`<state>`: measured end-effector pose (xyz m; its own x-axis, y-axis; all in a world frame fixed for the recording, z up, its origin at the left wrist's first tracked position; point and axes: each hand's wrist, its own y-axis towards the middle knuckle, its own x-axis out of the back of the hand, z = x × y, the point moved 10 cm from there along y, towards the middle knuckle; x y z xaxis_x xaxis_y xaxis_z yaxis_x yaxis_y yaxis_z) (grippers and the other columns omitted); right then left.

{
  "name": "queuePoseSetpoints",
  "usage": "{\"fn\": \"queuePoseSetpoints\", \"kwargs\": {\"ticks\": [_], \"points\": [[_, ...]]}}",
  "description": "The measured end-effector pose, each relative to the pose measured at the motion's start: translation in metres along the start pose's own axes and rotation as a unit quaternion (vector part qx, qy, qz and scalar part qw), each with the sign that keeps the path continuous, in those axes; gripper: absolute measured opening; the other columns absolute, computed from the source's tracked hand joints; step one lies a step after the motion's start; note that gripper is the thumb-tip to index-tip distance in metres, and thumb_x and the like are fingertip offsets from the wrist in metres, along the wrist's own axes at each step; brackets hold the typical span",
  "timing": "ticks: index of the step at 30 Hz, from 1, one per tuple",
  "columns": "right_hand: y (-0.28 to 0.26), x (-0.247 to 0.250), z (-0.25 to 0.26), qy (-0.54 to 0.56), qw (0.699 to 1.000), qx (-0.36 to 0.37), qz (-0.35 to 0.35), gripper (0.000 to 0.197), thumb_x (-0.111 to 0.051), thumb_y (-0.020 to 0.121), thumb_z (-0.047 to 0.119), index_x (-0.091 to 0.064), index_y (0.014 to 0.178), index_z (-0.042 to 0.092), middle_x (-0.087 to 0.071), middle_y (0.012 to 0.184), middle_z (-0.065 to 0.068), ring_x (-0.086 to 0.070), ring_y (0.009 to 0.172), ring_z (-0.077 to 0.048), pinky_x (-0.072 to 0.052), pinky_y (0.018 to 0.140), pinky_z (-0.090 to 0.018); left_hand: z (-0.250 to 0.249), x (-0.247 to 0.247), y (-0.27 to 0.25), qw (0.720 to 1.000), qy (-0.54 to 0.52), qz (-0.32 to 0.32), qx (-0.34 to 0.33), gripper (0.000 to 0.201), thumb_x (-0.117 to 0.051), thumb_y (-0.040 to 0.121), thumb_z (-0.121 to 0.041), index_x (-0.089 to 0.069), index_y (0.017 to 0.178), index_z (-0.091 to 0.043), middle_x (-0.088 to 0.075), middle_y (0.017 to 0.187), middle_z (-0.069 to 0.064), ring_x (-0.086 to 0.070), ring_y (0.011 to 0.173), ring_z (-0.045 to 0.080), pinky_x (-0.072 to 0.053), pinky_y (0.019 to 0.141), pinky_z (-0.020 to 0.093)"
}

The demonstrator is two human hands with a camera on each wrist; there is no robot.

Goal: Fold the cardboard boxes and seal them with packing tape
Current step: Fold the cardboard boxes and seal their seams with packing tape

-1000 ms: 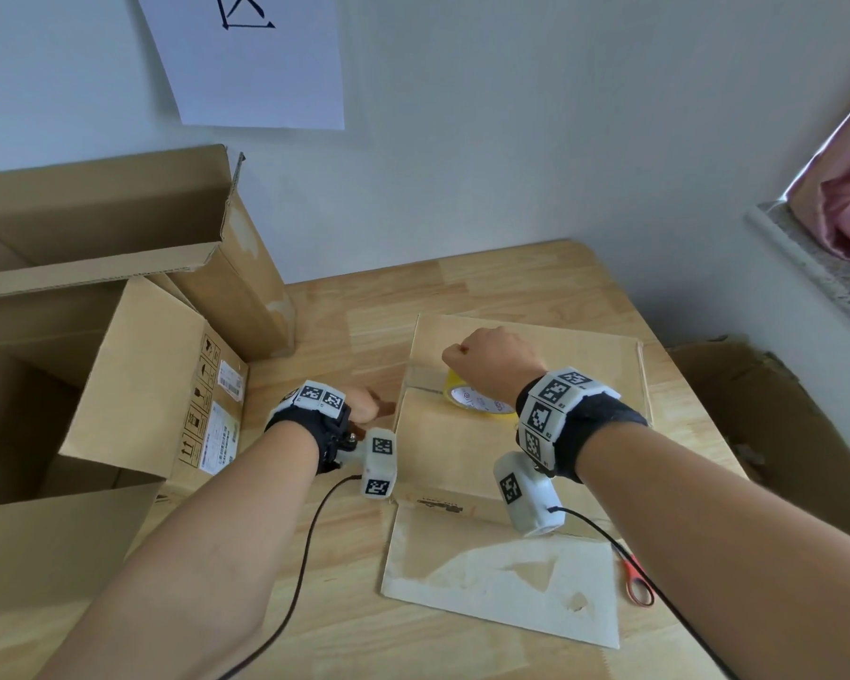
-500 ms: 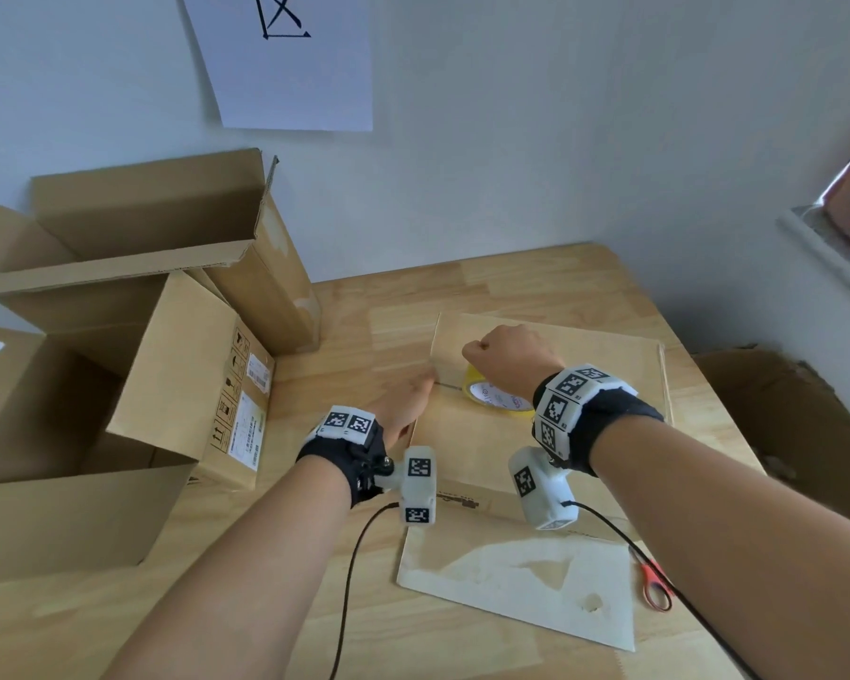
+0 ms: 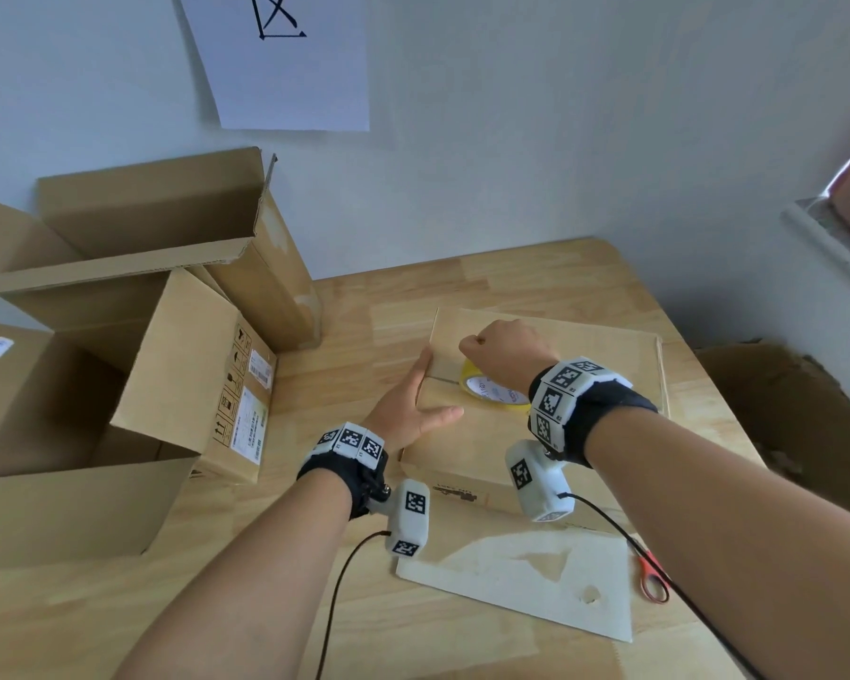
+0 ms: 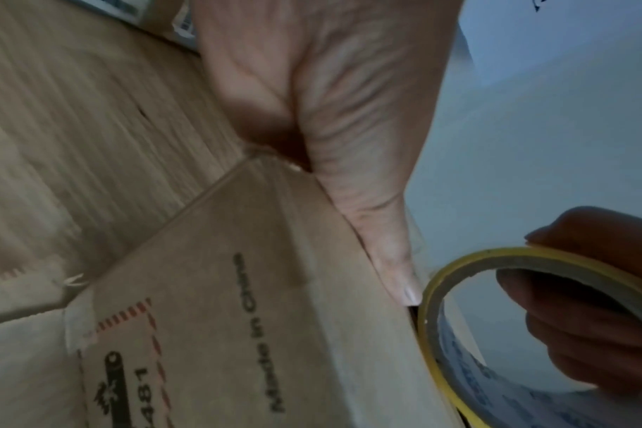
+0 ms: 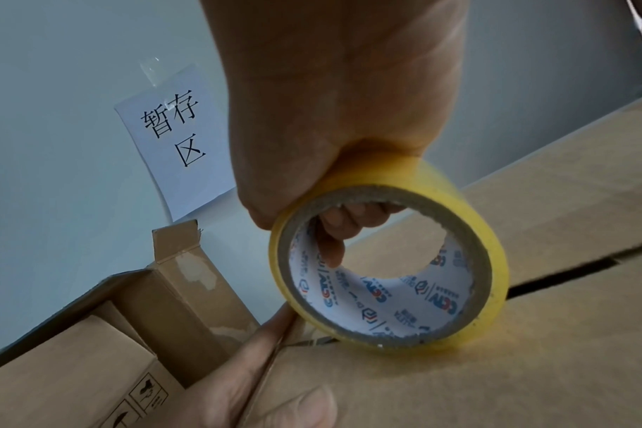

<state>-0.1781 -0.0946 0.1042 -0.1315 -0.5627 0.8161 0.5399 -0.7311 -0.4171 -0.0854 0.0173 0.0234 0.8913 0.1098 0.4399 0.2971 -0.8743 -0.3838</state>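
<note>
A closed flat cardboard box point(image 3: 560, 434) lies on the wooden table, its top seam running left to right. My right hand point(image 3: 504, 346) grips a yellow packing tape roll point(image 3: 491, 391) that stands on edge on the seam near the box's left end. In the right wrist view my fingers curl through the core of the tape roll point(image 5: 388, 260), and the open seam gap point(image 5: 560, 278) runs on to the right. My left hand point(image 3: 418, 392) presses flat against the box's left edge, thumb on top. The left wrist view shows the thumb point(image 4: 381, 240) along the box edge point(image 4: 238, 318).
Open cardboard boxes point(image 3: 94, 385) crowd the table's left side, a taller one point(image 3: 177, 228) against the wall. A flat cardboard sheet point(image 3: 511, 581) and red-handled scissors point(image 3: 653, 576) lie in front of the box. Wrist-camera cables trail toward me. Another box point(image 3: 796, 414) sits off the table's right edge.
My left hand has moved forward from beside the box's front-left corner and now lies flat against its left edge at the seam. The right hand has kept hold of the roll.
</note>
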Motion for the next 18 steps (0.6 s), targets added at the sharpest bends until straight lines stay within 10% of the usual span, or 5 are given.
{"fn": "queuePoseSetpoints", "kwargs": {"ticks": [18], "points": [[-0.011,0.015,-0.009,0.081,0.993,0.079,-0.022,0.055,-0.047,0.092,0.051,-0.030,0.054,0.014,-0.030,0.052,0.001,-0.030,0.048,-0.014,-0.023,0.047,-0.027,-0.004,0.000,-0.001,0.999,-0.014,-0.029,-0.019,0.080,-0.065,0.085,-0.045,-0.015,0.147,-0.048,-0.026,0.153,-0.018,-0.027,0.139,0.002,-0.024,0.116,0.029]]}}
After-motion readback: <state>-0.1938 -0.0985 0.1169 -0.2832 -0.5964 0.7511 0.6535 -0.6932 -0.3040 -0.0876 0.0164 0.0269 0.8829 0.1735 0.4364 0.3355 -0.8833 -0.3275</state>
